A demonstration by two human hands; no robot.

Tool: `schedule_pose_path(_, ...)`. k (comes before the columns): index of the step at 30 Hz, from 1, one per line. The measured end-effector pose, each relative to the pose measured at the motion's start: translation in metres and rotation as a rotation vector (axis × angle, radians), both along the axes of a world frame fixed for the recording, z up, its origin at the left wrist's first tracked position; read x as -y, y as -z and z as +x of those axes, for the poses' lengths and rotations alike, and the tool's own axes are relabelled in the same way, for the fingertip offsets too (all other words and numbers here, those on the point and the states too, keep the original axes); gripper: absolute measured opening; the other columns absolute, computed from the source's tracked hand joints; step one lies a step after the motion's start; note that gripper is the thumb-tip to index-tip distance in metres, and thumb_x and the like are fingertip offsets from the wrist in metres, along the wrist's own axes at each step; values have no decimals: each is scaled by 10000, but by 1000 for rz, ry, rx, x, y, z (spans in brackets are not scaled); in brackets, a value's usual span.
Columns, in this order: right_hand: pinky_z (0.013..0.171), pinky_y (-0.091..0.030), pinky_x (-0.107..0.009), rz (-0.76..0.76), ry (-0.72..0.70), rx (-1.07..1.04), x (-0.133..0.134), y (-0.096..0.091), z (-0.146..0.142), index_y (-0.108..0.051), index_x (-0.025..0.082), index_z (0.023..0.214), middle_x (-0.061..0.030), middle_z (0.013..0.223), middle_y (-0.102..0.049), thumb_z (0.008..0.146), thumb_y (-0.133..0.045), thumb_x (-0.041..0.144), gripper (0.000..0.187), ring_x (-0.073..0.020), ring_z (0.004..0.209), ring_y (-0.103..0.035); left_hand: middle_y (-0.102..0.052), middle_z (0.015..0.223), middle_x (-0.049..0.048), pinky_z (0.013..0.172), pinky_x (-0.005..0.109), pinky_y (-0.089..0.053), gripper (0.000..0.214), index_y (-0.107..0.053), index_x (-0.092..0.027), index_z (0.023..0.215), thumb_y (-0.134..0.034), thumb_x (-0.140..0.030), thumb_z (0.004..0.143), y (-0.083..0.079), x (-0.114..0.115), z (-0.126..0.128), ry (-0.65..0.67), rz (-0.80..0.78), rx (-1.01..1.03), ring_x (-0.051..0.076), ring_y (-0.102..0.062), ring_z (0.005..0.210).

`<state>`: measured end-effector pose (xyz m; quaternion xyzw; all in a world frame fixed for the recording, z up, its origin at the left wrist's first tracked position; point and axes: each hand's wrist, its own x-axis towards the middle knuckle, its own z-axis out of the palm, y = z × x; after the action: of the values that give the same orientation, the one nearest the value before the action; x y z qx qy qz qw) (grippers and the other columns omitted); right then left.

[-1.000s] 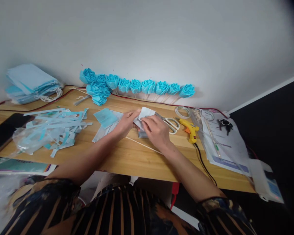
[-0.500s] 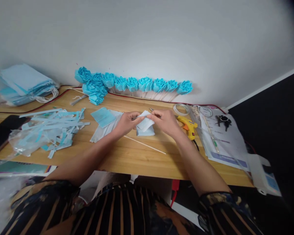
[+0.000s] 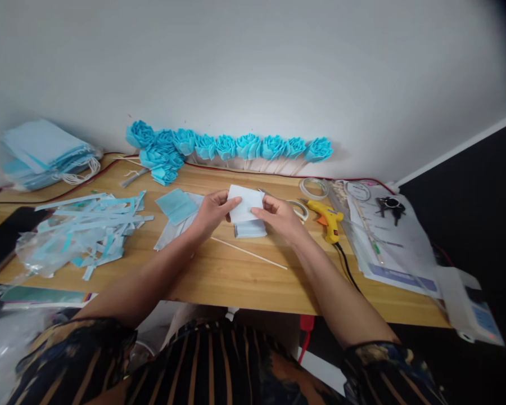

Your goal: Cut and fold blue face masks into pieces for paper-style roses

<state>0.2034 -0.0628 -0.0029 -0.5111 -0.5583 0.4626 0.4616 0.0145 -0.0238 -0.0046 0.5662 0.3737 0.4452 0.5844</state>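
Between my two hands is a pale, squarish piece of mask fabric [image 3: 245, 203], held up off the table. My left hand [image 3: 214, 212] pinches its left edge with the thumb on top. On the other side my right hand [image 3: 278, 216] grips the right edge, thumb also on the front. Just below the piece lies a small stack of similar pale squares [image 3: 251, 229]. A thin wooden stick [image 3: 251, 253] rests in front of the stack. To the left of my left hand are a blue fabric square [image 3: 177, 206] and paler pieces [image 3: 168, 232] partly under it.
Blue fabric flowers [image 3: 248, 146] on sticks line the wall. Cut strips [image 3: 96, 219] and a phone [image 3: 8, 239] lie left, with a pile of face masks [image 3: 46, 149] behind. A yellow glue gun [image 3: 329, 218], tape roll [image 3: 314, 188], scissors [image 3: 300, 210] and keys [image 3: 390, 207] are right.
The fabric piece was tilted and pinched near its top by both hands; now it is opened flat and faces me, with my hands at its sides. The view has shifted slightly.
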Motion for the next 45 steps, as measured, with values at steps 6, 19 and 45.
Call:
schedule_pose_path(6,594,-404,-248,102,77,56,0,-6,5,-711,189,921,13,720,-632,715,-763,463,347,-124,648,-528,-571,556,-18,459,214,-387,399,-657,-146,689,-775,-527,681,1,1,1,50,92,-101,92,-484,499)
schedule_pose_path(19,636,-442,-265,212,165,126,0,-4,-1,-739,173,850,-18,761,-699,791,-636,390,248,-152,692,-585,-578,499,25,484,232,-395,597,-573,-154,548,-560,-684,825,3,3,-1,15,143,-178,109,-517,468)
schedule_pose_path(45,742,-500,-291,185,251,-44,-2,3,-4,-778,190,991,-43,915,-746,776,-701,441,339,-170,813,-644,-685,599,57,505,242,-422,566,-665,-156,627,-572,-675,834,3,6,1,68,163,-202,116,-534,474)
